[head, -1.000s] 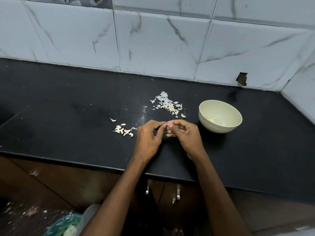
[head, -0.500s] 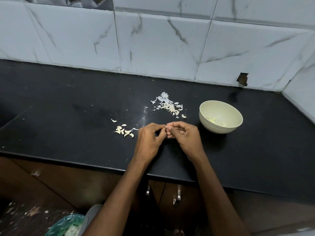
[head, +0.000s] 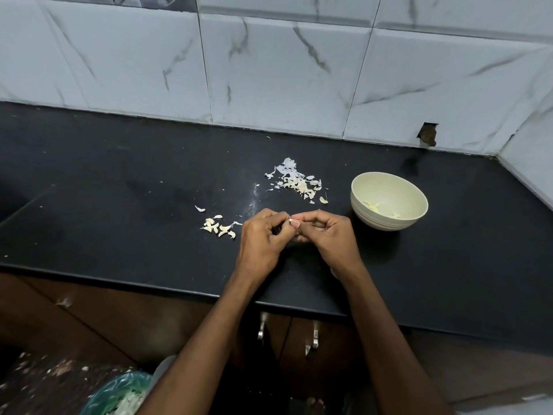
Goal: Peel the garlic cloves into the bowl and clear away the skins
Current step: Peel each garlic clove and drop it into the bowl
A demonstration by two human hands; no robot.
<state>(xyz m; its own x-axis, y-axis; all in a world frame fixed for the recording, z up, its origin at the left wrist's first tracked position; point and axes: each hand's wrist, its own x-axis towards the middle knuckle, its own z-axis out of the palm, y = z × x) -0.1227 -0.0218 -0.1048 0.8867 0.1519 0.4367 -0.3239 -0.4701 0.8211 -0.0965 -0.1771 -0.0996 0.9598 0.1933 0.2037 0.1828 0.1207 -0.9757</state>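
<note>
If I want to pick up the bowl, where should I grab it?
Probably pinch the bowl's rim on its right side, thumb outside, fingers inside. It stands upright and open, its ribbed wall curves under, and the right hand works close to its left.

Left hand [head: 261,239] and right hand [head: 326,235] together, fingertips meeting, fingers curled, forearms converging

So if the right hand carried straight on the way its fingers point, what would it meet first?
The right hand points leftward; it would meet the left hand at once, their fingertips already pinching one garlic clove together.
</note>
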